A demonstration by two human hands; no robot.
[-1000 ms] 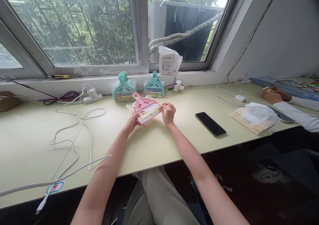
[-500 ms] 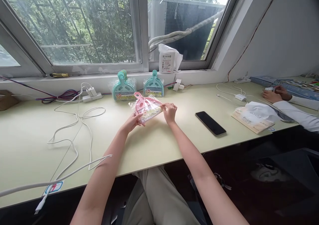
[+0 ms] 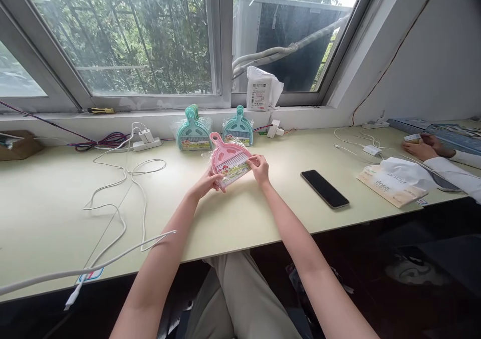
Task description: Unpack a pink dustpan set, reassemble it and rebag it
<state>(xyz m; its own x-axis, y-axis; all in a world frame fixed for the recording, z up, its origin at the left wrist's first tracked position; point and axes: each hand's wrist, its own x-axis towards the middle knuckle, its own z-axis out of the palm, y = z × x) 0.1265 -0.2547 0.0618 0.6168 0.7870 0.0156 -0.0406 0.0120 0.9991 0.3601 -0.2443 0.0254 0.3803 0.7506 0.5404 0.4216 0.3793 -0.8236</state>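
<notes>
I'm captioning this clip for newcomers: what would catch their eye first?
The pink dustpan set in clear wrap, held at the middle of the desk by the left hand and right hand. Behind it, teal dustpan sets lean against the wall under the window; a black phone lies to the right.

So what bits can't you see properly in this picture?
Head view:
- Words on the pink dustpan pack label: too small to read.
- Left hand and right hand fingers under the pack: hidden by it.
- How many are in the teal dustpan stack: the front one hides the rest.
- Other person's hand: arm cut off by the right edge.
</notes>
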